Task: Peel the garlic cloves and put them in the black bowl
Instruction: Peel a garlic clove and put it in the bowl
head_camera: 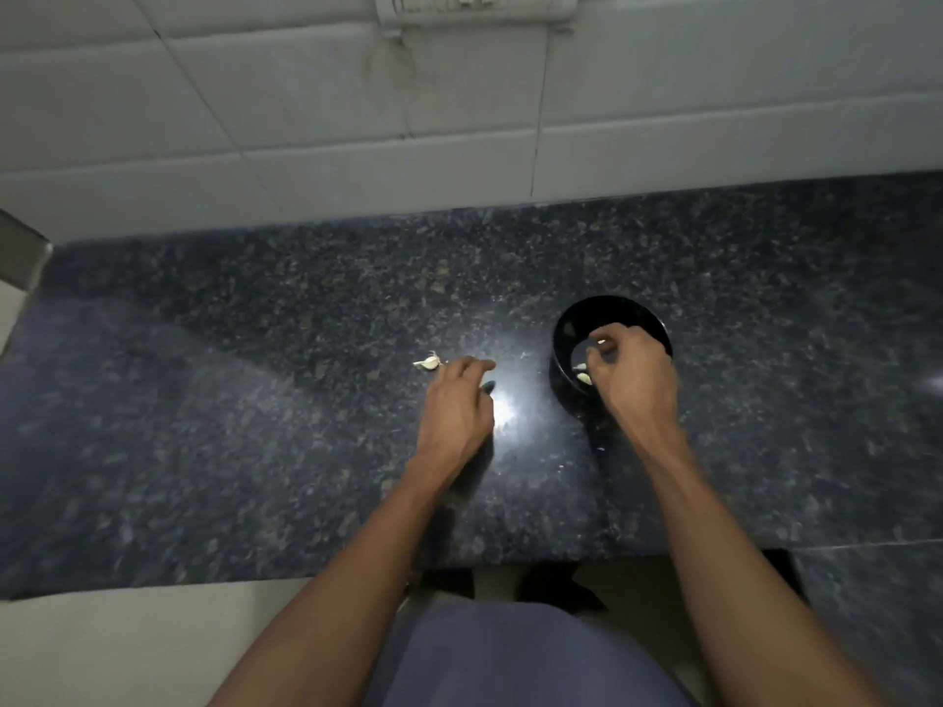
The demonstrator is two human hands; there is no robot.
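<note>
Inside black bowl (566,329), peeled garlic cloves (583,376) lie.

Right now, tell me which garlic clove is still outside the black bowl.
The garlic clove lying on the counter just beyond the left hand; the others lie inside the black bowl under the right hand.

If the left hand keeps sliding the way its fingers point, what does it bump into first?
Probably the garlic clove lying on the counter, just beyond the left hand. The fingertips look almost at it, though the blur makes the gap hard to judge.
</note>
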